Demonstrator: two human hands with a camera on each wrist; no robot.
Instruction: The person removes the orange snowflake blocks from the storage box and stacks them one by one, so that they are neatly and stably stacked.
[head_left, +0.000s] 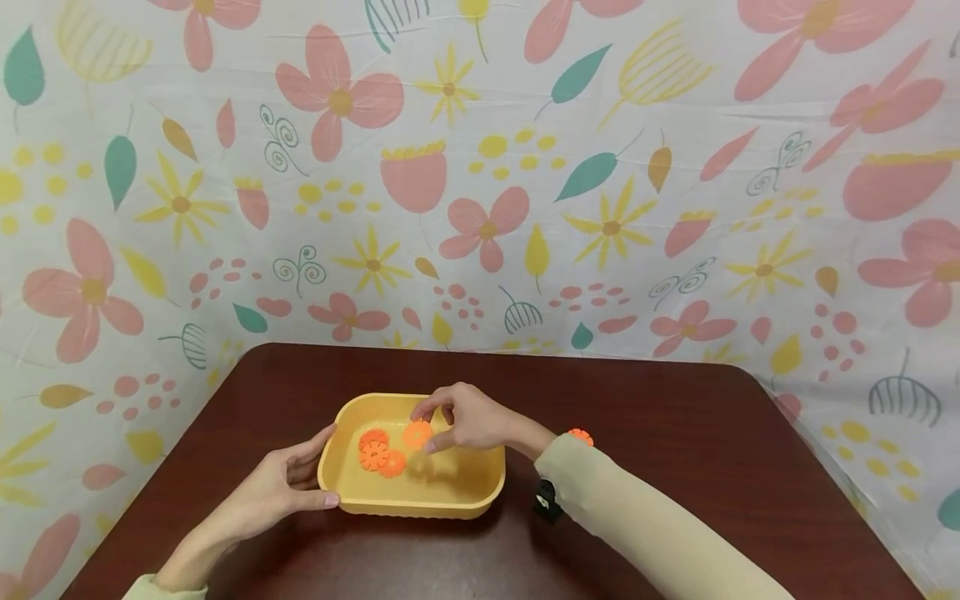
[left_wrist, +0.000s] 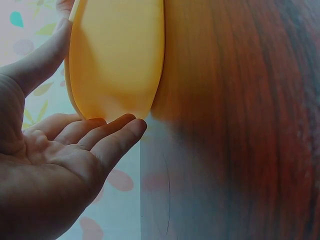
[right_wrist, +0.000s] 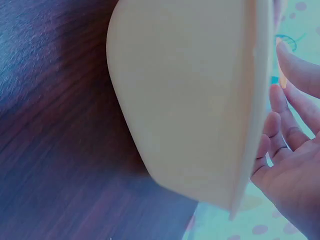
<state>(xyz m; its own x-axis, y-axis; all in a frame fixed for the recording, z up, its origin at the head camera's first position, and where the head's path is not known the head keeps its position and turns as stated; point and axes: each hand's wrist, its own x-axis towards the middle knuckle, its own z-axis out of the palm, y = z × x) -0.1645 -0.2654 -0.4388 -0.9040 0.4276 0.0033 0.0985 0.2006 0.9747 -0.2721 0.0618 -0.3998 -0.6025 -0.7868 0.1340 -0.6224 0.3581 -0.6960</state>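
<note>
At the lower centre of the frame, yellow tray (head_left: 412,507): sits on the bench (head_left: 450,558), loose orange discs (head_left: 373,455) in its left half.
Right hand (head_left: 474,417): nearly closed; you pinch a single disc (head_left: 417,434) over the tray's middle.
Left hand (head_left: 274,491): spread, fingers touching the tray's left end.
Pinched disc: you seem mid-transfer, in or out unclear; next probably calls for a steady pinch, then release.

texts: none legible | labels, brands: none legible | numbers, signs: none legible
</note>
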